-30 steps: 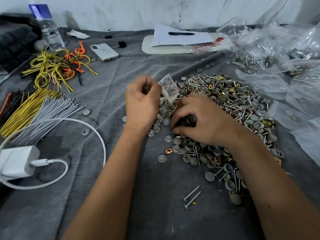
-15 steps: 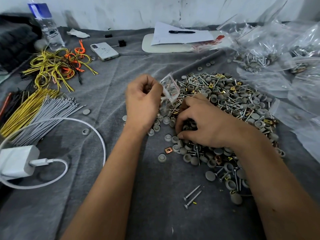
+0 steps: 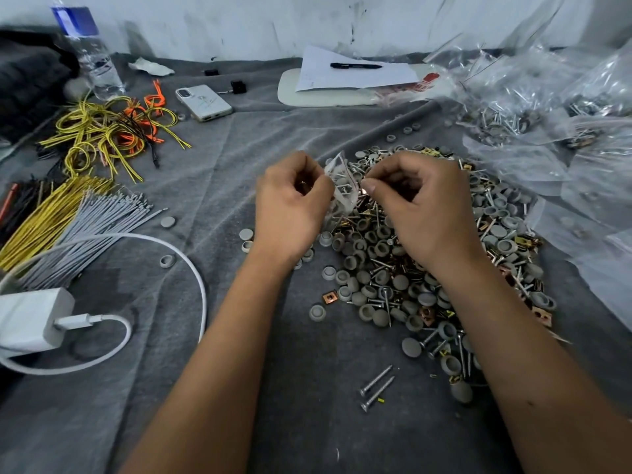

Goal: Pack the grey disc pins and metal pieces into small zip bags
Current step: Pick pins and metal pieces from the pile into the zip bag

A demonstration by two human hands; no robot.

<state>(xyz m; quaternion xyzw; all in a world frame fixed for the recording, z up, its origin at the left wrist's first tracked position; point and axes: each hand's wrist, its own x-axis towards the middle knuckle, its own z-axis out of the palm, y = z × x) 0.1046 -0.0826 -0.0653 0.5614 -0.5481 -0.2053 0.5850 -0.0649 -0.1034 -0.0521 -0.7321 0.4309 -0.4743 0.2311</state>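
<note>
I hold the small zip bag (image 3: 340, 186) up over the far-left edge of the pile (image 3: 444, 254) of grey discs, screws and copper pieces, and a few discs and screws show through its clear plastic. My left hand (image 3: 292, 208) has its fingers curled round the bag's left side, gripping it. My right hand (image 3: 422, 206) is just beside the bag on the other side, thumb and forefinger pinched tight at the bag's mouth; something small and shiny sits at the fingertips, though I cannot tell what it is. The pile spreads across the grey cloth (image 3: 307, 388) under and beyond my right hand. Nearer me than the pile, two loose screws (image 3: 376, 388) lie side by side on the cloth. Left of the pile a few stray discs lie scattered, and past them the grey and yellow cable ties (image 3: 78, 220), with the white charger (image 3: 32, 319) and its cable nearer me. Beyond the ties are the yellow and orange wires (image 3: 113, 135), a phone (image 3: 204, 102) and a water bottle (image 3: 90, 53). Behind the pile lie papers with a pen (image 3: 355, 65), and to the right of the pile, heaps of clear bags (image 3: 547, 107).
</note>
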